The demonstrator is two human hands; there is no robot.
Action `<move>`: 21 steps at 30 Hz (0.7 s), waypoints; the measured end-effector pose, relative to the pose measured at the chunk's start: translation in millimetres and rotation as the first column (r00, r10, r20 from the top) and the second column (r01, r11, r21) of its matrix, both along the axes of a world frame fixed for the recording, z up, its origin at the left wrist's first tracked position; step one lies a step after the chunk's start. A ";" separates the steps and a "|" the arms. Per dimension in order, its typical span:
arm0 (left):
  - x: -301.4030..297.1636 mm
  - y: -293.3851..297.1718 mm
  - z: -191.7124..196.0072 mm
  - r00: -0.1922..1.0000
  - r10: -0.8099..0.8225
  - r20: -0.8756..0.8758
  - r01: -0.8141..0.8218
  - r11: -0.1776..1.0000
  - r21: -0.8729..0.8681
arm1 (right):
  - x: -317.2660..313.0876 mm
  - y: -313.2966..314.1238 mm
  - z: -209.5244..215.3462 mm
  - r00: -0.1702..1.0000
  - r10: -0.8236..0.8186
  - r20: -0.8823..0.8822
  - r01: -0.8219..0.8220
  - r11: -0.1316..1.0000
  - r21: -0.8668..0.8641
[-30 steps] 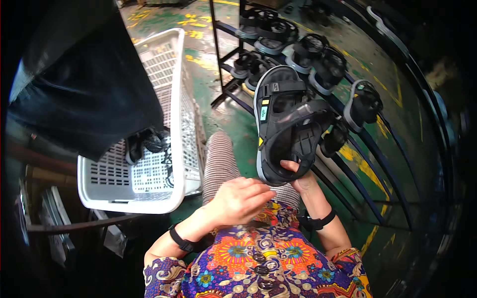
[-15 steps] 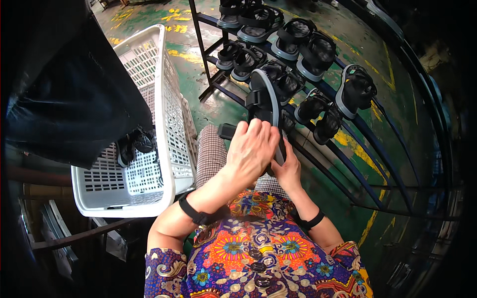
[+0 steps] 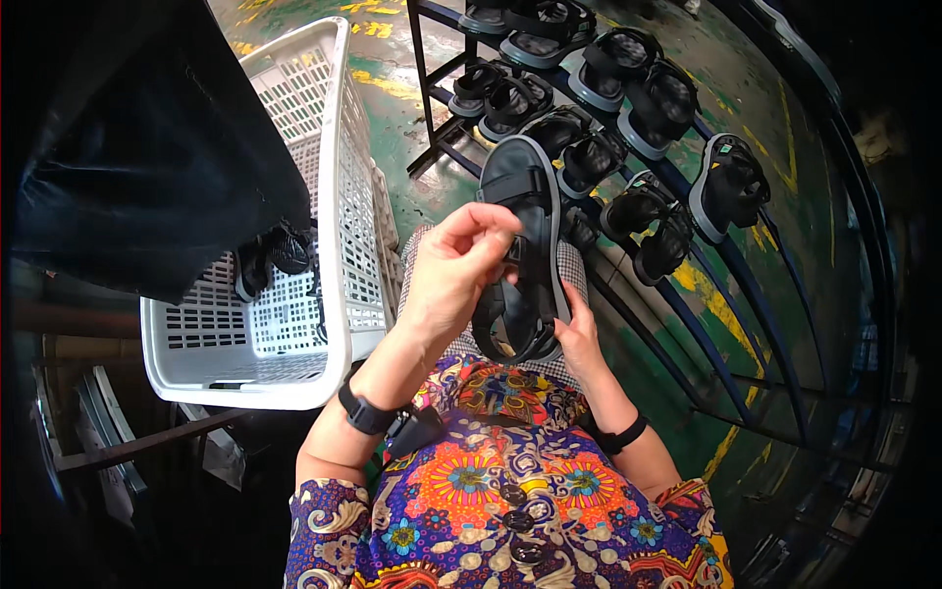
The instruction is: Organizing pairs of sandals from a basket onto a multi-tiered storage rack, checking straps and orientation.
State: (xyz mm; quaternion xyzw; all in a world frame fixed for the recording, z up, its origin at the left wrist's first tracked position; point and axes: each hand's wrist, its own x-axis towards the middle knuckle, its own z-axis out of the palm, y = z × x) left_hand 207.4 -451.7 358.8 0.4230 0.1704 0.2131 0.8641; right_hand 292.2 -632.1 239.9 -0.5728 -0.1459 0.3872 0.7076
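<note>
A black sandal (image 3: 535, 280) with a grey sole edge is upright over my lap, toe away from me and footbed turned toward me. My right hand (image 3: 580, 336) grips its heel end from the right side, thumb on the edge and the other fingers hidden behind. Over the sandal's left side is my left hand (image 3: 444, 275), its thumb and forefinger pinched together in front of the straps. Its lower fingers curl beside a small buckle and strap; whatever lies in the pinch is too small to make out.
Ahead and to the right, a dark metal rack (image 3: 677, 319) carries several black sandals (image 3: 659, 106) on sloping rails. At my left stands a white plastic basket (image 3: 339, 324) with black sandals inside. A black sheet (image 3: 157, 167) hangs partly over it.
The sandal has turned from edge-on to show its footbed and straps. My left hand has moved left and down off the sole into a pinch; my right hand now grips the heel end.
</note>
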 end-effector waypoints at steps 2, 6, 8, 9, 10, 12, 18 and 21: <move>-13.1 -1.9 16.5 0.998 0.038 0.044 -0.043 0.992 0.123 | 2.6 -3.8 -1.5 0.989 0.008 -0.146 -0.004 1.000 0.029; -22.9 8.2 22.7 0.995 0.089 -0.052 -0.066 0.938 0.340 | 10.1 -16.7 -6.9 0.949 0.053 -0.311 -0.031 0.997 0.076; -27.4 12.7 7.0 0.986 0.030 -0.161 0.030 0.933 0.357 | 10.1 -16.6 -0.8 0.946 0.100 -0.307 -0.071 0.992 0.104; -29.0 10.5 1.3 0.988 0.005 -0.153 0.046 0.944 0.326 | 11.3 -17.2 -0.2 0.947 0.099 -0.307 -0.071 0.992 0.101; -31.0 7.8 -3.9 0.986 -0.025 -0.165 0.074 0.952 0.299 | 11.5 -19.1 0.3 0.933 0.129 -0.336 -0.095 0.989 0.115; -31.8 3.7 -15.6 0.982 -0.089 -0.165 0.126 0.965 0.230 | 11.0 -22.1 -0.5 0.918 0.154 -0.366 -0.115 0.985 0.125; -25.2 -7.9 -37.3 0.976 -0.134 -0.172 0.153 0.982 0.107 | 5.1 -22.9 -2.8 0.910 0.202 -0.362 -0.164 0.977 0.134; -24.7 -12.5 -42.3 0.975 -0.128 -0.184 0.162 0.969 0.185 | 1.3 -25.8 -11.8 0.935 0.164 -0.315 -0.132 0.984 0.119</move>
